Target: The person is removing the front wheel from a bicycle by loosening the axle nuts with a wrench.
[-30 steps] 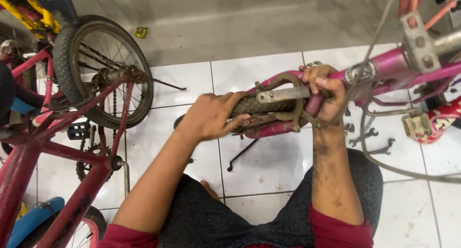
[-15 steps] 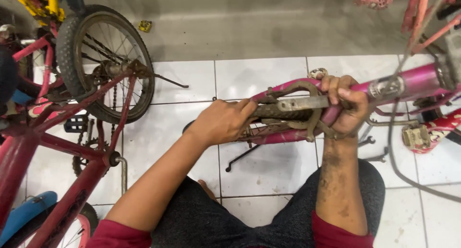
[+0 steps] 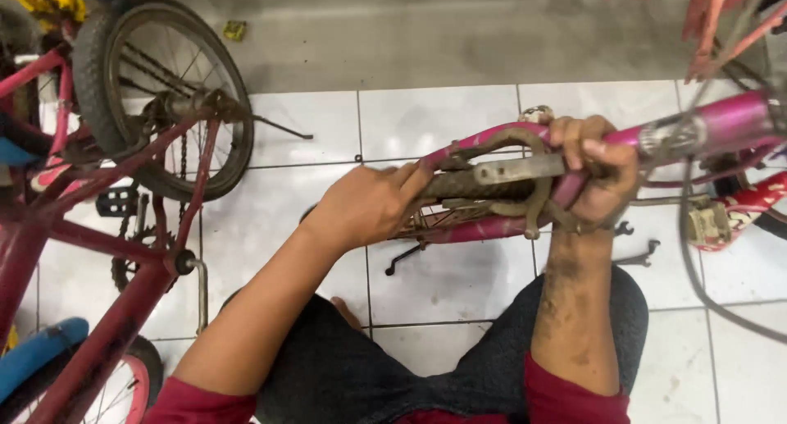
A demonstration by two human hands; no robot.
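A pink bicycle frame (image 3: 721,120) lies across the white tiled floor in front of me. Its small wheel (image 3: 467,186) with a dirty tyre sits between the pink fork legs, under a rusty brake caliper (image 3: 525,202). My left hand (image 3: 369,202) presses on the left end of the tyre, fingers pointing right. My right hand (image 3: 594,174) is wrapped around the pink frame and the brake arm at the right end of the tyre. A flat grey metal piece (image 3: 516,170) lies along the top of the tyre between my hands.
A red bicycle (image 3: 106,227) with a spoked wheel (image 3: 164,96) stands at the left, a blue part (image 3: 37,354) below it. Spanners (image 3: 639,256) lie on the tiles at the right, near a pedal (image 3: 709,223) and a grey cable (image 3: 697,260). My knees are below.
The view has shifted, so the pink frame and both hands sit further right and slightly higher. Both hands keep their places on the wheel and frame.
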